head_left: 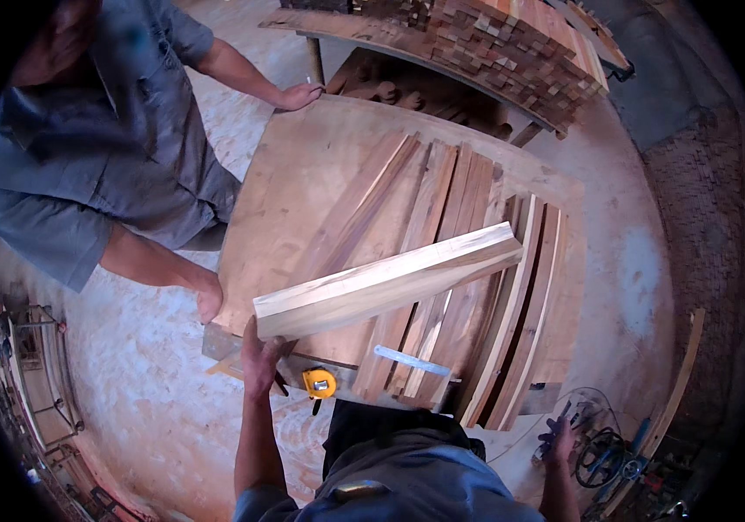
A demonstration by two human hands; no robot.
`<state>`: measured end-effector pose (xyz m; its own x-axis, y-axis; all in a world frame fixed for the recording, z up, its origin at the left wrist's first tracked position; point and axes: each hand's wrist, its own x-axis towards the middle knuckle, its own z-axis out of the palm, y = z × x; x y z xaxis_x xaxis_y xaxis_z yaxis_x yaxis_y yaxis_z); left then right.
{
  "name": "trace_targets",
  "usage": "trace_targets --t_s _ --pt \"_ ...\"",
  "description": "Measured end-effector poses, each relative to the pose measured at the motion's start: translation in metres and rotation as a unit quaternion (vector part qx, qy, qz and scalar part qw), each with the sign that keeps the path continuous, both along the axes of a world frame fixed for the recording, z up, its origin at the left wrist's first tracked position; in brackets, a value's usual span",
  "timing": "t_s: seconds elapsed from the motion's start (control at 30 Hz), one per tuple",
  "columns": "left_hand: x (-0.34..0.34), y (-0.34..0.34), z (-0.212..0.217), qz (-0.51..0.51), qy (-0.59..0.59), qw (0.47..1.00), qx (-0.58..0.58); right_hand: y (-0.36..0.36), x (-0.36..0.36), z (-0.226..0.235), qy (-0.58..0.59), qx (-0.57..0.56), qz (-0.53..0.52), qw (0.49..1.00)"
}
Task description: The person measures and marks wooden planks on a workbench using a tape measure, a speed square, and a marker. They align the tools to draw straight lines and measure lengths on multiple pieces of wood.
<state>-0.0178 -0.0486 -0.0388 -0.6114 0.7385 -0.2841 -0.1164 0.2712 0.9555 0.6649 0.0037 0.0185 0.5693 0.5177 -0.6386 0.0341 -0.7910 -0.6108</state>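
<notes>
My left hand (259, 361) is closed around the near-left end of a pale wooden beam (390, 277). The beam slants up to the right above several long boards (420, 252) laid side by side on a plywood-topped table (242, 226). Off the table's near right corner, my right hand (562, 442) hangs low beside a dark shape; its fingers are too unclear to read. A yellow tape measure (320, 384) sits by the table's near edge, right of my left hand. Across the boards' near ends rests a narrow light-blue strip (412, 359).
Another person (120, 148) stands at the table's left side, both hands on its edge. Behind the table, a bench (364, 32) bears a big stack of cut timber (512, 56). A black handwheel (600, 457) with blue parts stands at the lower right, near a long wooden strip (684, 374).
</notes>
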Motion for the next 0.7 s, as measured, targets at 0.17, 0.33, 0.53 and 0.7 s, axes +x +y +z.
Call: trace_targets --t_s 0.17,0.33,0.53,0.7 --pt "-0.005 -0.005 0.000 0.002 0.002 0.999 -0.041 0.007 -0.006 0.001 -0.021 0.019 0.028 0.999" --pt "-0.017 -0.021 -0.005 -0.050 0.280 0.933 -0.219 0.025 -0.027 0.008 0.006 0.036 0.049 0.998" --pt "0.014 0.017 0.058 -0.077 0.464 0.875 -0.115 0.028 -0.021 0.010 -0.015 0.043 0.060 0.997" --pt "0.069 0.089 0.059 -0.182 0.526 0.830 -0.025 0.034 -0.032 0.032 -0.014 -0.007 0.075 0.997"
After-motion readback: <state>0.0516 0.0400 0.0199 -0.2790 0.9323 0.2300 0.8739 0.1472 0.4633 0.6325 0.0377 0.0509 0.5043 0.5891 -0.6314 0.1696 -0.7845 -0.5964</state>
